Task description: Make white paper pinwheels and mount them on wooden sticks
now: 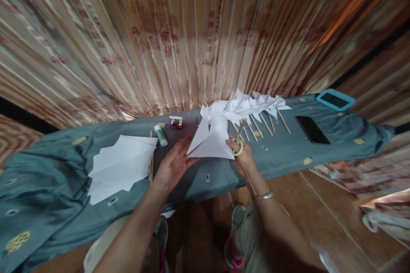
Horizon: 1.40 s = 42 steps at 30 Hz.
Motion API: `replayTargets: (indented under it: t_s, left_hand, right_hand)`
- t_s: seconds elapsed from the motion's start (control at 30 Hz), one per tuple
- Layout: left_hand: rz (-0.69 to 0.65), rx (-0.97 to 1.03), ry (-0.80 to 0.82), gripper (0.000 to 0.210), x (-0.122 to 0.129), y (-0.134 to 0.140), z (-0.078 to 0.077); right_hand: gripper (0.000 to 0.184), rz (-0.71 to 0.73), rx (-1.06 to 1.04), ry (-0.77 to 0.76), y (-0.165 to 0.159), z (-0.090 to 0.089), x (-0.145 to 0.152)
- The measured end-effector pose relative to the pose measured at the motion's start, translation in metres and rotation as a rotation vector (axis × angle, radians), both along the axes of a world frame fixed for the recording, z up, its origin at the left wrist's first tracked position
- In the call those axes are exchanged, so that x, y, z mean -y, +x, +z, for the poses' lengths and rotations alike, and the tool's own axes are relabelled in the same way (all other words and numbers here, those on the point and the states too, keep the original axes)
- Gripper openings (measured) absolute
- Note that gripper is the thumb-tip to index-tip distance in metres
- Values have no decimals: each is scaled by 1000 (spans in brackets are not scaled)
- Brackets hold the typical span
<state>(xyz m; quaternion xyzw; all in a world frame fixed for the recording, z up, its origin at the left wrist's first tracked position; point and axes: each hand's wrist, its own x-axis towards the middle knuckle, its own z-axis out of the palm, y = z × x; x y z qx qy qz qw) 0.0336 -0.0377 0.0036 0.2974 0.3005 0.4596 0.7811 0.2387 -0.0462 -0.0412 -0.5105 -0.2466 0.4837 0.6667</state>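
The left hand (173,164), fingers loosely spread, supports the cut white paper (216,143) at frame centre; the right hand (245,158) grips scissors (237,148) and pinches its corner. Likely light, limp, easily torn: best held by outer corners. Grey-green cloth (282,153) lies beneath; patterned curtains (185,21) hang behind.

Left hand (174,161): one
Right hand (245,158): one
Scissors (239,140): one pair
Held paper (214,143): one cut sheet
Folded paper shapes (245,106): several, overlapping too much to count
Sticks among the shapes (266,123): about seven, some partly covered
Paper stack (123,164): one, sheets uncountable
Sticks by the stack (151,160): at least two
Glue stick (160,135): one
Red box (176,123): one
Phone (312,129): one
Blue-framed device (335,100): one
Bracelet (263,196): one
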Motion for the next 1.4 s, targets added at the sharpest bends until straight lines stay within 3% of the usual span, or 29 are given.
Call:
replayTargets:
  t_s: [0.13, 0.23, 0.37, 0.5, 0.6, 0.83, 1.03, 1.4]
  left_hand:
    - [28, -46, 52, 32, 8, 17, -5]
    - [97, -121, 49, 41, 11, 32, -8]
    - [329, -23, -108, 37, 3, 36, -8]
    - [397, 36, -237, 14, -7, 27, -5]
    - [458, 35, -238, 15, -13, 18, 1]
    - [629, 14, -61, 24, -24, 4, 10]
    - [625, -7, -43, 24, -23, 5, 9]
    - [521, -15, -12, 26, -22, 4, -3]
  right_hand:
    - [40, -94, -63, 34, -9, -5, -6]
    - [40, -62, -61, 25, -21, -5, -7]
    - [41, -6, -35, 11, -32, -2, -3]
    - [45, 70, 66, 4, -32, 3, 3]
    - [51, 250, 207, -7, -26, 6, 12]
    - [64, 855, 335, 14, -9, 4, 37]
    - [66, 972, 356, -42, -9, 0, 44]
    - [55, 903, 299, -8, -14, 9, 42]
